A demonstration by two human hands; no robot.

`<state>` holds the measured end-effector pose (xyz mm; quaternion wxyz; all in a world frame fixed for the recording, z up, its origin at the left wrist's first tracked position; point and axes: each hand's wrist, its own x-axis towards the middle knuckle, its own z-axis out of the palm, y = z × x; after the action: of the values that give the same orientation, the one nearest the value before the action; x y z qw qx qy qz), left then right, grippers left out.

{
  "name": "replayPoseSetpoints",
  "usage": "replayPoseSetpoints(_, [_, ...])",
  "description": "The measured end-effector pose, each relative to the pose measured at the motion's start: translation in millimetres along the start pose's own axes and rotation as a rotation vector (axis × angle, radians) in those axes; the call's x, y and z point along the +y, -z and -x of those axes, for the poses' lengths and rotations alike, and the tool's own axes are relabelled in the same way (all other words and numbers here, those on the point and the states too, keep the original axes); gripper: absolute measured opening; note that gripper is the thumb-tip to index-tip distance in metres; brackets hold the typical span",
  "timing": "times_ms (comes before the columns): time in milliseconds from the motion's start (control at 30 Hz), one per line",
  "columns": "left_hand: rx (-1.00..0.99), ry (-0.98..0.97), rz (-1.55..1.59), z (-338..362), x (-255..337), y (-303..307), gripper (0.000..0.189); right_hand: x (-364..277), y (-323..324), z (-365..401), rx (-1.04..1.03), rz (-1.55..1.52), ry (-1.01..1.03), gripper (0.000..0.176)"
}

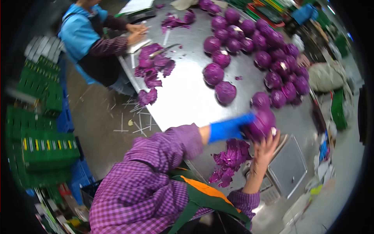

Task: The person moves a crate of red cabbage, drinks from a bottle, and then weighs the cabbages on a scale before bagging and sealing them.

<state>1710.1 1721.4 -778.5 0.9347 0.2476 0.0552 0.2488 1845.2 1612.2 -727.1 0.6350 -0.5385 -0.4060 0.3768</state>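
Observation:
A red cabbage (260, 125) is between my two hands over the near side of the metal table. My left hand (233, 128), in a blue glove, presses against its left side, blurred by motion. Bare, my right hand (267, 147) curls its fingers over the cabbage's near right side, by a pale spot that looks like the cut stem. Just below lie loose purple cabbage leaves (230, 162) in a pile. Another red cabbage (260, 100) sits right behind the held one.
Several red cabbages (233, 45) spread over the far and right part of the table (183, 93). A scale with a flat metal plate (288, 165) stands at right. Across the table, a co-worker in blue (80, 35) is near a knife (163, 50) and leaf scraps. Green crates (48, 150) stack at left.

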Motion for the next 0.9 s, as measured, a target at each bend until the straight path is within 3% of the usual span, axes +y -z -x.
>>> replayPoseSetpoints(33, [0.009, 0.064, -0.235, 3.7, -10.8, -30.7, 0.081, 3.3, 23.9, 8.1, -0.015, -0.038, 0.050, 0.094])
replayPoseSetpoints(67, [-0.062, 0.024, -0.368, -2.6, -26.2, -46.7, 0.080, 0.0, 40.3, 19.3, 0.116, -0.099, -0.025, 0.084])
replayPoseSetpoints(100, [-0.131, -0.014, -0.504, -10.2, -40.6, -57.1, 0.079, 15.3, 86.8, 25.7, 0.077, -0.342, -0.118, 0.077])
replayPoseSetpoints(167, [-0.137, 0.102, -0.565, -12.4, -68.5, -69.0, 0.086, 9.9, 139.3, 58.7, 0.260, -0.572, -0.173, 0.070])
replayPoseSetpoints(233, [-0.137, 0.148, -0.671, -11.1, -80.0, -64.5, 0.089, 7.3, 201.7, 68.7, 0.311, -0.273, -0.115, 0.069])
replayPoseSetpoints(300, [-0.070, 0.198, -0.698, -2.2, -85.2, -55.7, 0.081, -21.6, 209.8, 66.4, 0.522, 0.124, -0.054, 0.069])
replayPoseSetpoints(367, [0.042, 0.234, -0.818, 6.7, -96.6, -29.0, 0.068, -21.0, 254.1, 55.9, 0.620, 0.826, 0.007, 0.077])
replayPoseSetpoints(400, [0.045, 0.229, -0.822, 16.6, -93.1, -22.1, 0.068, -19.7, 269.0, 52.2, 0.616, 0.823, 0.012, 0.077])
replayPoseSetpoints(467, [0.131, 0.206, -0.887, 49.6, -85.2, -8.7, 0.055, -17.3, 288.1, 46.4, 0.563, 1.218, 0.125, 0.085])
replayPoseSetpoints(533, [0.238, 0.169, -0.833, 76.4, -88.1, 21.2, 0.051, -16.7, 297.2, 39.9, 0.507, 1.396, 0.119, 0.088])
replayPoseSetpoints(600, [0.456, 0.093, -0.766, 103.7, -90.5, 53.4, 0.043, -26.2, 271.7, 32.0, 0.482, 1.689, 0.088, 0.091])
replayPoseSetpoints(633, [0.574, 0.051, -0.751, 118.3, -88.3, 65.9, 0.040, -26.9, 256.0, 25.9, 0.475, 1.687, 0.092, 0.091])
replayPoseSetpoints(700, [0.743, -0.136, -0.807, 151.9, -78.2, 82.4, 0.037, -25.9, 225.2, 13.4, 0.535, 1.879, 0.332, 0.076])
replayPoseSetpoints(767, [0.827, -0.244, -0.942, 181.1, -62.5, 94.4, 0.036, -23.3, 164.2, 13.1, 0.358, 1.563, 0.508, 0.054])
replayPoseSetpoints(800, [0.907, -0.355, -1.080, 192.9, -53.9, 100.0, 0.036, -13.5, 130.7, 17.3, 0.296, 1.227, 0.208, 0.046])
replayPoseSetpoints(833, [0.909, -0.354, -1.078, 202.8, -44.9, 105.5, 0.036, -4.1, 81.5, 21.8, 0.158, 0.962, 0.221, 0.043])
replayPoseSetpoints(900, [0.951, -0.439, -1.328, 218.2, -28.7, 115.5, 0.038, 12.0, -0.2, 43.8, 0.002, 1.062, 0.063, 0.034])
